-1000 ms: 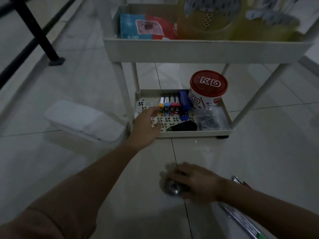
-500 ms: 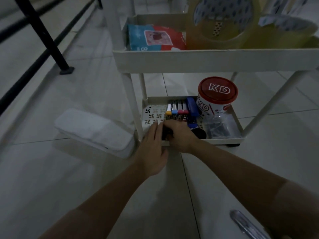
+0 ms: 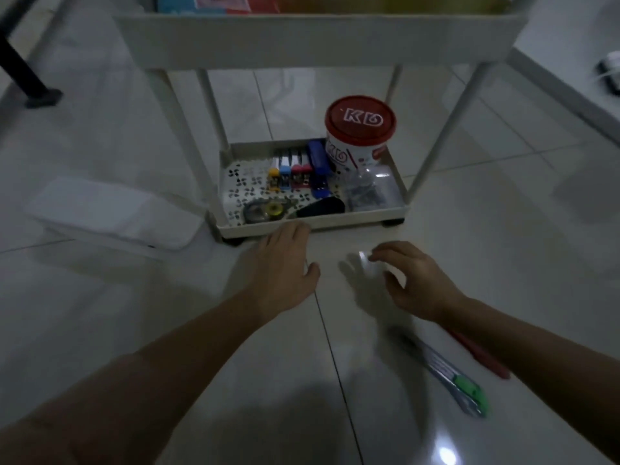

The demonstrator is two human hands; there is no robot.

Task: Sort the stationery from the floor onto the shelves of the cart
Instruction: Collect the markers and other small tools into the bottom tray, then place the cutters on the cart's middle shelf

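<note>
The white cart's bottom shelf [image 3: 335,220] holds a correction tape dispenser [image 3: 266,209] at its front left, a dark oval item [image 3: 322,207], several coloured markers [image 3: 290,172], a blue stapler [image 3: 318,169], a red-lidded tub [image 3: 359,135] and a clear bag of clips [image 3: 367,193]. My left hand [image 3: 285,266] hovers open just in front of the shelf's front rim. My right hand [image 3: 412,280] hangs above the floor with loosely curled fingers, holding nothing. On the floor at the right lie a green-tipped utility knife [image 3: 449,377] and a red pen [image 3: 479,354], partly under my right forearm.
A white rectangular box [image 3: 110,209] lies on the tiles left of the cart. The upper shelf [image 3: 318,38] spans the top of the view. A black post foot [image 3: 40,95] stands at the far left. A wall base runs along the right.
Both hands have drawn back from the bottom shelf toward me. The correction tape dispenser that my right hand carried now lies on the shelf's front left. The view has tilted downward.
</note>
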